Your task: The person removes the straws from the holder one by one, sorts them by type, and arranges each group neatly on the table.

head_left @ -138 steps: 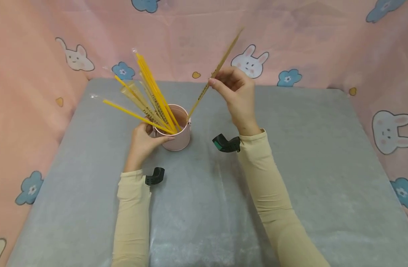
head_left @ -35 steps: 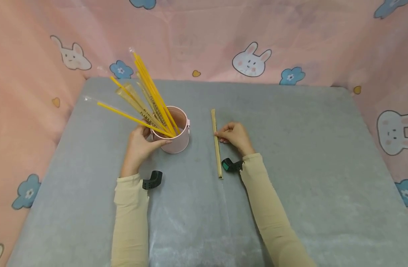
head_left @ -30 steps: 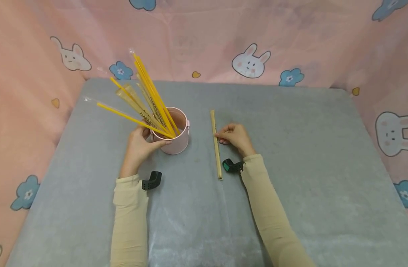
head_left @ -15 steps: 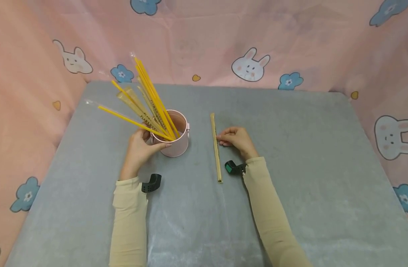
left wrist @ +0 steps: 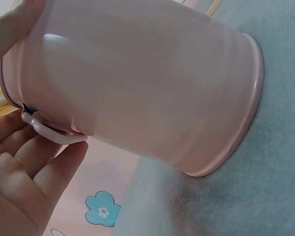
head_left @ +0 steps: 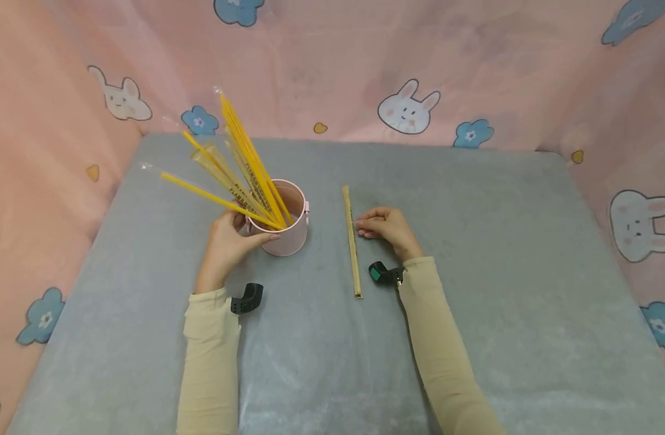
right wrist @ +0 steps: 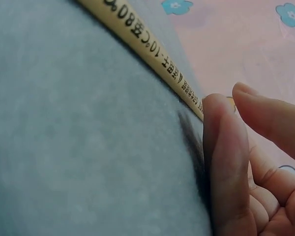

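Observation:
A small pink metal bucket (head_left: 285, 238) stands on the table, and my left hand (head_left: 227, 241) grips it at its left side. My thumb lies along the front just below the rim, while the fingers are near the handle (left wrist: 54, 135) in the left wrist view. Several yellow straws (head_left: 250, 148) in clear sleeves and paper-wrapped straws (head_left: 218, 166) lean leftward out of the bucket. To the right, one paper-wrapped straw (head_left: 351, 241) with dark print lies lengthwise on the table. Close beside it is my right hand (head_left: 389, 228), holding nothing; its thumb and forefinger are apart in the right wrist view.
A grey cloth covers the table (head_left: 506, 254). Pink curtain (head_left: 332, 66) printed with rabbits and flowers hangs behind it and along both sides. Black wrist cameras (head_left: 385, 273) sit at both sleeve cuffs.
My right hand has brought the paper-wrapped straw from above the bucket down onto the table, let go of it and drawn slightly right. The left hand stays on the bucket.

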`<state>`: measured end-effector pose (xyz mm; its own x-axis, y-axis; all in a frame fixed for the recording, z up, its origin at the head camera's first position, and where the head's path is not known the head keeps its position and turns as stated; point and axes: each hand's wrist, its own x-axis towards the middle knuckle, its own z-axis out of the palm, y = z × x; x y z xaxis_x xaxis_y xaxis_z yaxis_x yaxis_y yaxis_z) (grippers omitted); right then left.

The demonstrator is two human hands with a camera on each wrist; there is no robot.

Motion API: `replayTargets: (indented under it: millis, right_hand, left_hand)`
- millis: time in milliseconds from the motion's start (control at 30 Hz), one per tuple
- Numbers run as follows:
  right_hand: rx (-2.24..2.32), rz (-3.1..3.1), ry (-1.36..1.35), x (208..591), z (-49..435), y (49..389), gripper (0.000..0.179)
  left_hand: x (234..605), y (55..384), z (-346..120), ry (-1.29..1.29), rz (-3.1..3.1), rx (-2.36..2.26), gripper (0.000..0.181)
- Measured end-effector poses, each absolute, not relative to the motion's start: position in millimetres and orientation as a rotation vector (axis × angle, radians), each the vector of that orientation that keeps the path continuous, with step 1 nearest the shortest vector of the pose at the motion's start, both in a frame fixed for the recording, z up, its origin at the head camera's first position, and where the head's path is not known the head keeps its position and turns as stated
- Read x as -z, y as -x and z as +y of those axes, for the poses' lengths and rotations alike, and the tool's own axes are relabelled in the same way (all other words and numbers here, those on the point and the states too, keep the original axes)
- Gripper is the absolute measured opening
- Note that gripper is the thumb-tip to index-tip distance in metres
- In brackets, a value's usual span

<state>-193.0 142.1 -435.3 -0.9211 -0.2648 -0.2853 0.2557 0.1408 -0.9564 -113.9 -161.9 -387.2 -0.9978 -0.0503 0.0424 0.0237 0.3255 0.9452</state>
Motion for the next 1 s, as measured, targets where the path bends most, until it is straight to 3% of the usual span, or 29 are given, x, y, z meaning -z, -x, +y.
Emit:
replayTargets:
  millis: [500, 800, 1000]
  right_hand:
    - [1.848, 2.054, 0.028, 421, 147, 200, 0.019]
    - [1.828, 2.162, 0.226, 383, 113, 200, 0.018]
    - [1.817, 2.157, 0.356, 366, 82, 196, 0.017]
  left_hand:
    - [383, 123, -155, 0.051, -2.5, 1.75, 0.074]
    - [377, 124, -164, 0.07, -2.6, 1.687, 0.067]
    - [376, 122, -170, 0.079, -2.602, 1.724, 0.072]
